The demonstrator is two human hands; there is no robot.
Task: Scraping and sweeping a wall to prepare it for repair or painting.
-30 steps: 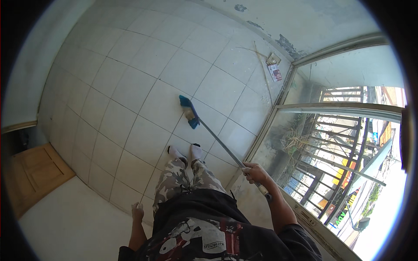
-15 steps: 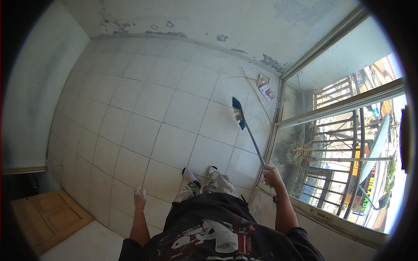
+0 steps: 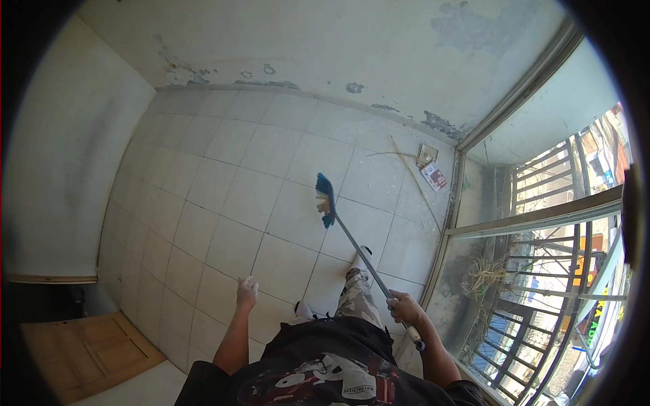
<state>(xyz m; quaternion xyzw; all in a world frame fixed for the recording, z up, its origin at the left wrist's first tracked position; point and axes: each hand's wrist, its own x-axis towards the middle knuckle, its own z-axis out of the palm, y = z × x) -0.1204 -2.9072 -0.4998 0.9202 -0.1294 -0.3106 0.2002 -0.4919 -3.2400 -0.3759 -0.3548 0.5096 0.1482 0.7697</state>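
Observation:
A broom with a long grey handle [image 3: 362, 252] slants from lower right to upper left, and my right hand [image 3: 404, 308] is closed around it near its top end. Its head [image 3: 326, 201], blue-green at both ends with a pale tan middle, is over the tiled floor ahead of me; I cannot tell whether the bristles touch the tiles. My left hand [image 3: 247, 293] is raised at my left side, away from the broom, with nothing in it and its fingers loosely apart.
At the far right corner lie a thin stick [image 3: 414, 174], a small square box-like piece [image 3: 426, 155] and a red-and-white printed packet [image 3: 434, 178]. A framed window [image 3: 535, 220] runs along the right. The far wall [image 3: 305, 51] has peeling paint; a wooden door [image 3: 91, 355] is at lower left.
The broom head has swung left and a little nearer, with my right hand still on the handle. My left hand has moved right, and my right foot has stepped forward.

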